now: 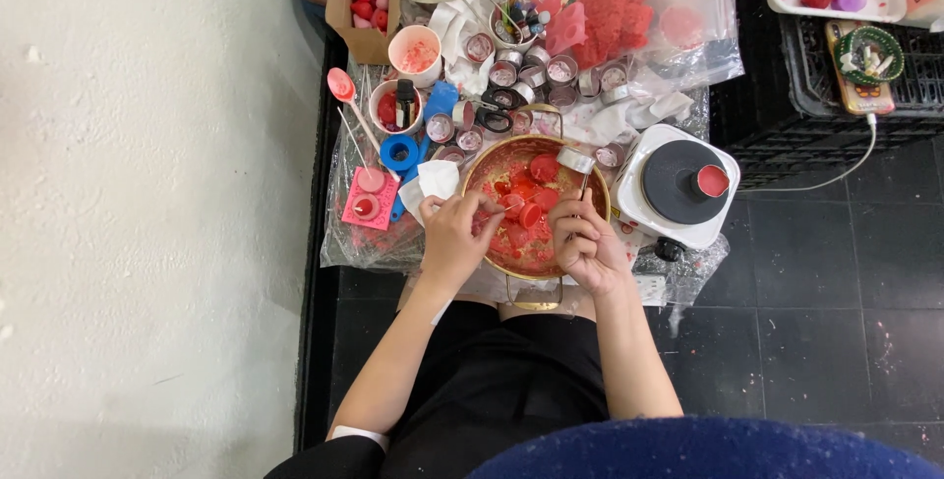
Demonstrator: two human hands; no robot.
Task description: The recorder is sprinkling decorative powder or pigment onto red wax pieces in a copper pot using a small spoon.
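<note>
Dark blue cushion [708, 449], hands [454, 238] bent over red-filled pan [500, 158]

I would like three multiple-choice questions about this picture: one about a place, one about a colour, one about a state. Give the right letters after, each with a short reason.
1. Where does the small white hot plate stand, as the picture shows it?
A. right of the round pan
B. left of the round pan
C. inside the cardboard box

2. What colour is the roll of tape?
A. green
B. blue
C. yellow

3. What is the right hand doing?
A. resting flat on the floor
B. lying open on the lap
C. holding a thin handle with a small metal cup at its end

Answers:
1. A: the hot plate sits just to the picture's right of the round pan.
2. B: the roll beside the pink tray is blue.
3. C: the fingers close on the handle and the small metal cup hangs over the pan; the left hand is at the pan's other side.
</note>
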